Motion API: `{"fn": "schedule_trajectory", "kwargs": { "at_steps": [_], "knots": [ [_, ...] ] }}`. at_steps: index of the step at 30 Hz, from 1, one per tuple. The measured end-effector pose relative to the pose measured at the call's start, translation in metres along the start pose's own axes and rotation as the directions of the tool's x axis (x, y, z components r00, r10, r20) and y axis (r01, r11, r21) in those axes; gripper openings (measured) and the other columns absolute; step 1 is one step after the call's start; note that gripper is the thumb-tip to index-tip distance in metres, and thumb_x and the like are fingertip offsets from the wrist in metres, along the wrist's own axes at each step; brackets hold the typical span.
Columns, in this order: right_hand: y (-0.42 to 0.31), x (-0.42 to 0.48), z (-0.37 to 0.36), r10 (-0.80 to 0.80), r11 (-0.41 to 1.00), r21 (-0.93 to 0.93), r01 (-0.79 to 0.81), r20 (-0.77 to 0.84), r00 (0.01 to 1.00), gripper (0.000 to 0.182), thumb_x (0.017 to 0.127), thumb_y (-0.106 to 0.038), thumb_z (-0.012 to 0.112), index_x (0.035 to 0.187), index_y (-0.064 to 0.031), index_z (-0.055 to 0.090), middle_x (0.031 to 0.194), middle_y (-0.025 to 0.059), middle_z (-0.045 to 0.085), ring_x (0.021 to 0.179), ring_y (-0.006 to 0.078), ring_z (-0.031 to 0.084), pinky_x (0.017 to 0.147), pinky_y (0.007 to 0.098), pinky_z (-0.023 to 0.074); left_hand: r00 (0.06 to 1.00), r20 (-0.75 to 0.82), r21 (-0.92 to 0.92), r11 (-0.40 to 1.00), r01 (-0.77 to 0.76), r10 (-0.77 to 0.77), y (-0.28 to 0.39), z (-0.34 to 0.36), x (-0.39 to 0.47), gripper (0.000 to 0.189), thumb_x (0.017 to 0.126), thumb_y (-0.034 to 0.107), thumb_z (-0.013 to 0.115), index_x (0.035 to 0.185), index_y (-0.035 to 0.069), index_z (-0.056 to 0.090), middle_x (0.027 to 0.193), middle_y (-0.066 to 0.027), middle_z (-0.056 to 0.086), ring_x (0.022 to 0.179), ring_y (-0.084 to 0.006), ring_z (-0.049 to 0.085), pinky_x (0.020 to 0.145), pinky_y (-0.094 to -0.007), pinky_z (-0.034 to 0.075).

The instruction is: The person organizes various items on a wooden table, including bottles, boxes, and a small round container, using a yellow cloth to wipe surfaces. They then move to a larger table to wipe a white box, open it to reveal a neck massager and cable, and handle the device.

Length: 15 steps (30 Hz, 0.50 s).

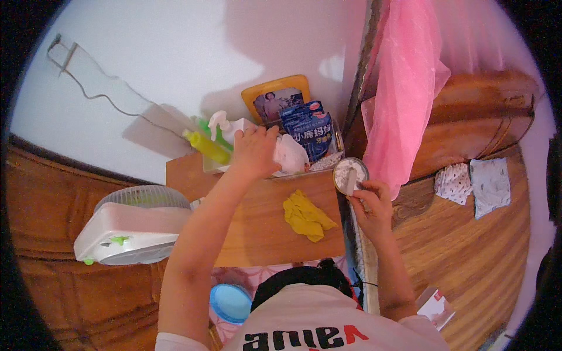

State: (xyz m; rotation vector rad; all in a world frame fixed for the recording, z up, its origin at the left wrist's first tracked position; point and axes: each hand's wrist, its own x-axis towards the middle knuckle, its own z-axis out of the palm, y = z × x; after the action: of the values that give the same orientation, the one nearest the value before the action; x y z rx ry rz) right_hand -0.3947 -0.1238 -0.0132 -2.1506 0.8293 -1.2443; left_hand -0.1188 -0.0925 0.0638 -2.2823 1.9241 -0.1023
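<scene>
My left hand (254, 151) reaches over a storage tray (215, 166) on the wooden cabinet top. Its fingers bend down among the contents, beside a crumpled white item (291, 154), and the fingertips are partly hidden. With thumb and fingers, my right hand (373, 208) grips a round container (342, 169) with a pale bar across its face, just off the cabinet's right edge. In the tray are a yellow-green bottle (208, 148), a white spray head (218, 123) and dark blue printed packets (309, 131). A crumpled yellow cloth (307, 216) lies on the cabinet top (259, 219).
A framed photo (276, 98) leans on the wall behind the tray. At left stands a white fan (131, 223). Pink netting (401, 105) hangs beside the wooden bed (465, 237), which bears folded cloths (490, 186) and a small box (434, 307). A blue basin (230, 302) sits below.
</scene>
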Motion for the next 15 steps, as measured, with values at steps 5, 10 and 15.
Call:
{"fn": "schedule_trajectory", "kwargs": {
  "at_steps": [5,10,15],
  "knots": [
    [0.001,-0.002,-0.003,0.007,0.999,-0.047,-0.007,0.009,1.000,0.022,0.065,-0.003,0.071,0.084,-0.0070,0.061,0.094,0.0134,0.054,0.088,0.0293,0.054,0.073,0.0352,0.0463,0.992,-0.123,-0.020,0.999,0.037,-0.039,0.005,0.014,-0.009,0.084,0.058,0.026,0.076,0.131,0.015,0.035,0.127,-0.0149,0.041,0.115,-0.0331,0.041,0.088,-0.0487,0.034],
    [0.005,-0.008,-0.018,0.016,0.990,-0.139,-0.024,-0.055,0.998,0.022,0.065,-0.004,0.072,0.083,-0.0078,0.062,0.095,0.0124,0.054,0.089,0.0292,0.054,0.075,0.0346,0.0461,0.894,-0.288,-0.292,0.921,0.258,-0.342,0.006,0.012,-0.060,0.081,0.065,0.023,0.074,0.133,0.013,0.031,0.132,-0.0182,0.035,0.116,-0.0351,0.040,0.092,-0.0483,0.033],
    [0.010,-0.016,-0.020,0.062,0.986,-0.153,-0.059,0.016,0.998,0.022,0.065,-0.004,0.072,0.084,-0.0084,0.061,0.095,0.0121,0.054,0.089,0.0293,0.054,0.076,0.0352,0.0454,0.766,-0.273,-0.773,0.607,0.186,-0.582,-0.015,0.058,-0.086,0.077,0.071,0.022,0.070,0.133,0.003,0.028,0.125,-0.0206,0.042,0.108,-0.0337,0.047,0.090,-0.0399,0.039]
  ]
}}
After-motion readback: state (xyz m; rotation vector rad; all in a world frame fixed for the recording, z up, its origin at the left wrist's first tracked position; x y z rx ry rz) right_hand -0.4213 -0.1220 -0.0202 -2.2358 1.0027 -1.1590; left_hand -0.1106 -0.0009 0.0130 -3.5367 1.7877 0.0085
